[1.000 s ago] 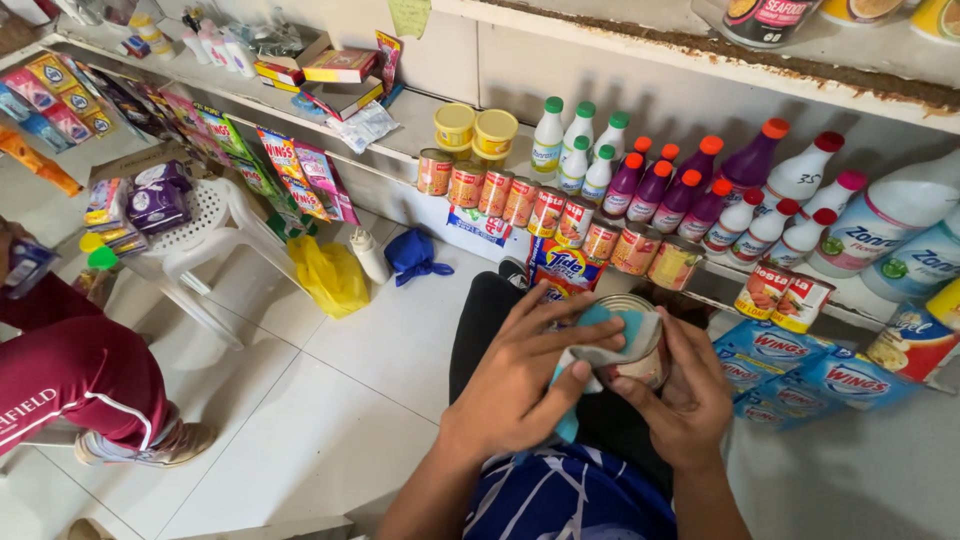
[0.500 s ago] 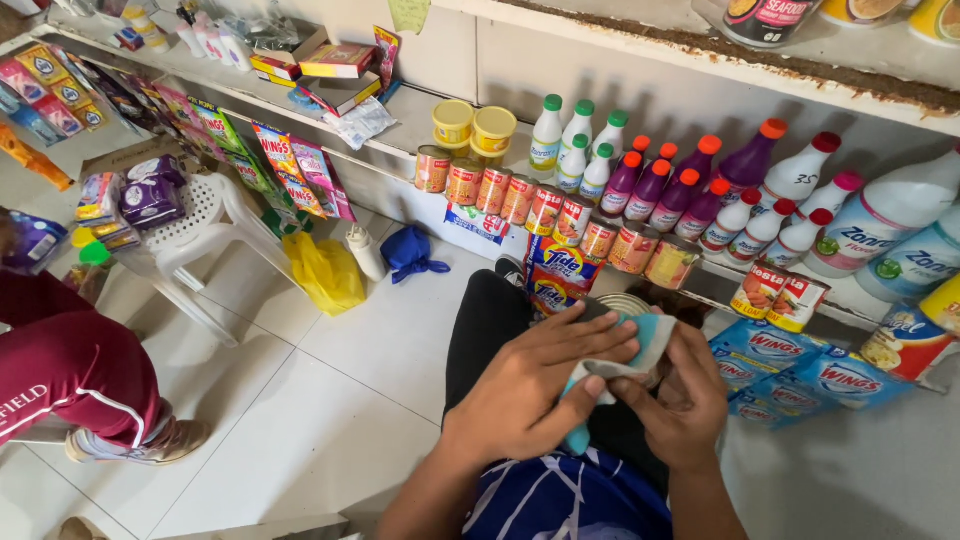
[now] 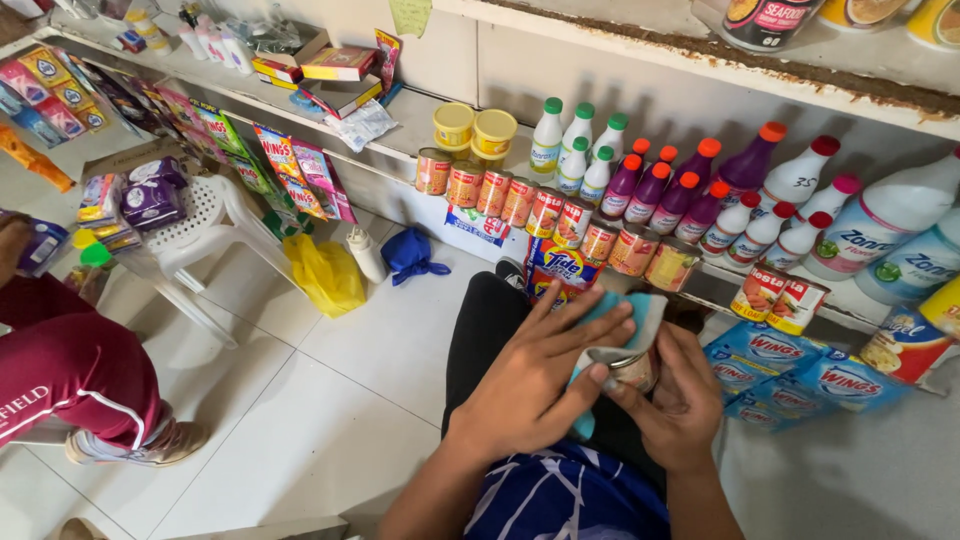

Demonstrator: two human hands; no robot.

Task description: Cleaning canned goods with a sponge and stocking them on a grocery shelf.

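Floor [image 3: 330,400] of pale square tiles fills the lower left, where another person's leg in maroon trousers [image 3: 70,365] rests, foot in a sandal. Beside it stands a white plastic chair [image 3: 205,225] loaded with purple packets. Past the chair, a yellow plastic bag [image 3: 325,275], a white squeeze bottle [image 3: 366,254] and a crumpled blue cloth [image 3: 412,254] lie on the tiles against the base of a low white shelf [image 3: 400,120]. Strips of bright sachets hang from the shelf's front edge on the left; small boxes lie on top.

Further right the shelf carries two yellow tubs [image 3: 474,130], a row of tins [image 3: 560,215], clear bottles with green caps [image 3: 575,150] and purple bottles with red caps [image 3: 670,185], then white bleach bottles [image 3: 870,225]. Blue packets [image 3: 790,370] lie at the far right, below the shelf.

In the foreground, over a black-trousered knee, the left hand [image 3: 525,390] lies flat with fingers spread, pressing a light blue rag [image 3: 625,320] onto a small tin [image 3: 635,368]. The right hand [image 3: 680,400] cups that tin from the right, fingers curled and clamped around it.
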